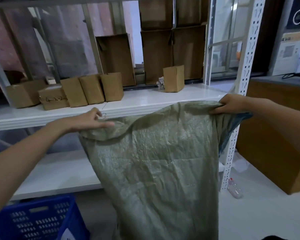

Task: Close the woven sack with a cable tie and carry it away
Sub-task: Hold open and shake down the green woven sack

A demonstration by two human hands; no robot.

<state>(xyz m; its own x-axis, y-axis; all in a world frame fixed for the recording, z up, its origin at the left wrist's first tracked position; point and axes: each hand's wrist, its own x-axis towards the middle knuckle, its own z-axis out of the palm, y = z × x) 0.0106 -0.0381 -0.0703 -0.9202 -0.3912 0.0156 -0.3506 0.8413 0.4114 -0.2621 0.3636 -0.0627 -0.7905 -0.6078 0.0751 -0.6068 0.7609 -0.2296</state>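
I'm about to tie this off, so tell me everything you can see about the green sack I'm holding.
The sack is a dull green woven plastic bag, thin, crinkled and creased. It hangs upright in front of the white shelf, its bottom out of view. Its mouth is not tied; no cable tie shows on it. The left hand rests on the top edge at one corner, and the right hand grips the bunched opposite corner. The rim sags between them. What it contains cannot be seen.

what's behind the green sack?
Behind the woven sack: white shelving and its perforated upright. The lower shelf's right part and the sack's contents are hidden.
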